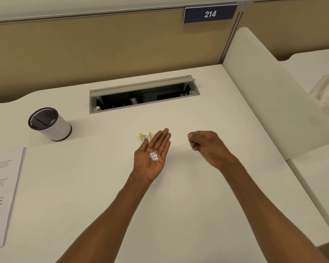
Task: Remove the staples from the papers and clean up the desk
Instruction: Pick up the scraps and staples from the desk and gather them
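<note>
Staples (153, 156) heaped in flat left palm (150, 158), cup (49, 123) contents perhaps mesh only

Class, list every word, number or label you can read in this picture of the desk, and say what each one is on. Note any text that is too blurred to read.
"214": white digits on the blue sign fixed to the partition behind the desk.
Printed lines on the papers at the desk's left edge: too blurred to read.
Small label inside the open cable tray: too small to read.
No other text shows.
</note>
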A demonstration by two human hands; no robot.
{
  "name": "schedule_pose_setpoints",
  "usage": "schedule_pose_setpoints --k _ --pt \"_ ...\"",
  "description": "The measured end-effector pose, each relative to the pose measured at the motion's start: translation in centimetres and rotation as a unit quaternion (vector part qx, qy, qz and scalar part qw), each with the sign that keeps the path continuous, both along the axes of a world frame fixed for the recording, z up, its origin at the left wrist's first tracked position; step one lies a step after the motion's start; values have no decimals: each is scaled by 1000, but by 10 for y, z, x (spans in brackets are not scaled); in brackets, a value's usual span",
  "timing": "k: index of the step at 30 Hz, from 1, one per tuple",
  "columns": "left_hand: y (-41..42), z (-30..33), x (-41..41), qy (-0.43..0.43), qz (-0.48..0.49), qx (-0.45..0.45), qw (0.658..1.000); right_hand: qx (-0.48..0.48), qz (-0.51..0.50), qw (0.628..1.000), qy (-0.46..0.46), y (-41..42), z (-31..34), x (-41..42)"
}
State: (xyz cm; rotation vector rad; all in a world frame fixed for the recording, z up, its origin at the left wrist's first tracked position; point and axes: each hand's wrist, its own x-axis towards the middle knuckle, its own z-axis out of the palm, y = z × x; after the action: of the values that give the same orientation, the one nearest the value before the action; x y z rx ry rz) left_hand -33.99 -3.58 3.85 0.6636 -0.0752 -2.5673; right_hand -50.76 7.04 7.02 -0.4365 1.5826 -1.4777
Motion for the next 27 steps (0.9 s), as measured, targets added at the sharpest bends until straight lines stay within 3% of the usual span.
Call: schedule_pose_setpoints --k 3,6,12,20,27 --pt "2 0 -2 13 -10 2 1000 24 94 981 167 -7 23 45" --pt "2 2 -2 19 -14 -5 1000 44 171 919 352 -19 34 78" --pt "-8 10 15 28 -2 -5 1000 106 251 843 464 -42 41 107" --pt "-24 17 57 44 67 4 997 19 224 878 423 -59 52 136" --pt "-58 24 123 42 127 -17 991 -25 96 946 309 -95 50 201"
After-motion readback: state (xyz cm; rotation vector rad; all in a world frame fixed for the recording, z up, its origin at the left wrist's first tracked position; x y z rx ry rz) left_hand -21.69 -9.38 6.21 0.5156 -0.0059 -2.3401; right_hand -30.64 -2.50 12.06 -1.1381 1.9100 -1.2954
